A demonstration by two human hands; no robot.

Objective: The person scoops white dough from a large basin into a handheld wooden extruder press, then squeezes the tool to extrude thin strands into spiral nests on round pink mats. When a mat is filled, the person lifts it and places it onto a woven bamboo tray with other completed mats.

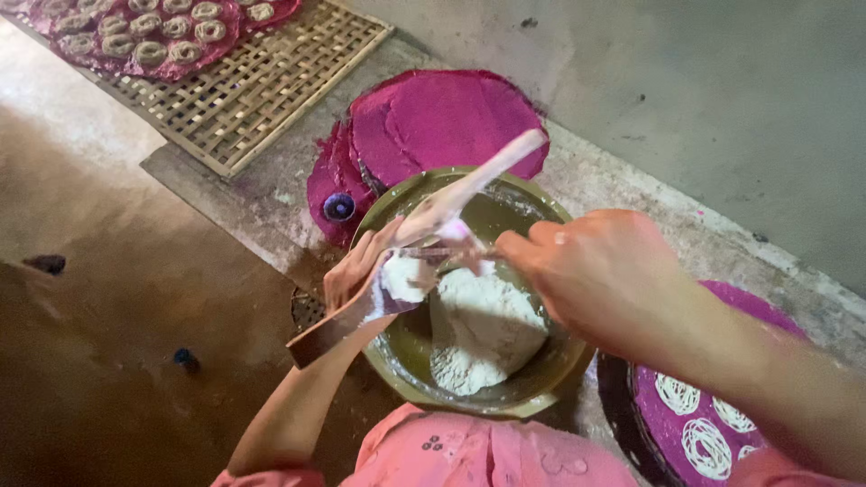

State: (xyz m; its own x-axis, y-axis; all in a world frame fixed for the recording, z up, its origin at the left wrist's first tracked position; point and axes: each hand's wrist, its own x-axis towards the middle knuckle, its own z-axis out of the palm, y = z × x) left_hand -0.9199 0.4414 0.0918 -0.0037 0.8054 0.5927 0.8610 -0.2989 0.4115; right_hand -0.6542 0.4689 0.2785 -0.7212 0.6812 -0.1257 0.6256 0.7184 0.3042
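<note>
A dull metal bowl (541,379) sits in front of me with a big lump of white dough (483,329) inside. My left hand (356,266) grips a wooden press tool (329,329) over the bowl's left rim, with a wad of dough (403,275) packed on it. My right hand (595,271) is above the bowl, its fingers pinching a flat pale spatula (469,185) whose handle points up and right. The spatula tip touches the dough on the press.
Magenta cloth rounds (442,122) are stacked behind the bowl, with a small blue cap (339,207) beside them. A dark tray (613,406) at right holds a magenta cloth with white coiled spirals (704,442). A woven bamboo mat (262,81) at the top left carries more coils (149,32).
</note>
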